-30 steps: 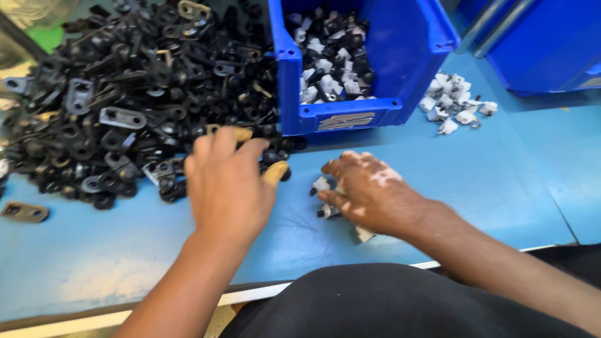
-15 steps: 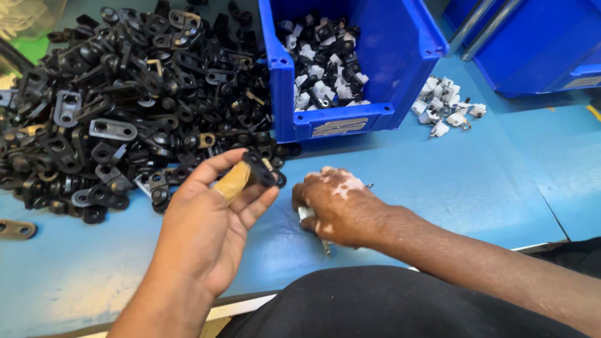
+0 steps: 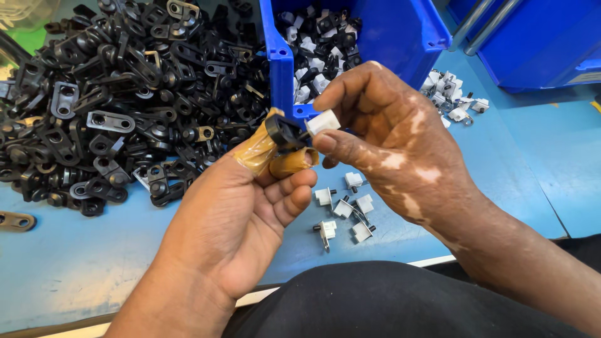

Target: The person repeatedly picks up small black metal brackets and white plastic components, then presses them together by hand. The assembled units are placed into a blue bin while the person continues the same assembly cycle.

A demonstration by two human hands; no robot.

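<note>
Left hand (image 3: 235, 216) pinches black bracket (image 3: 283, 131) — right hand (image 3: 391, 141) grips white plug (image 3: 323, 122)

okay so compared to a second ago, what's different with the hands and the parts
Both hands rose off the table and met. The left hand now pinches a black bracket; the right hand holds a white part against it. The black pile and blue bin stayed put.

Both hands have risen off the blue surface (image 3: 94, 263) and met in front of the bin. The left hand (image 3: 235, 219), earlier down at the pile, now pinches a black bracket (image 3: 283, 131) in taped fingers (image 3: 256, 153). The right hand (image 3: 388, 138), earlier flat on the loose white pieces (image 3: 344, 209), now presses a white plastic clip (image 3: 323, 122) against that bracket, leaving those pieces uncovered.
</note>
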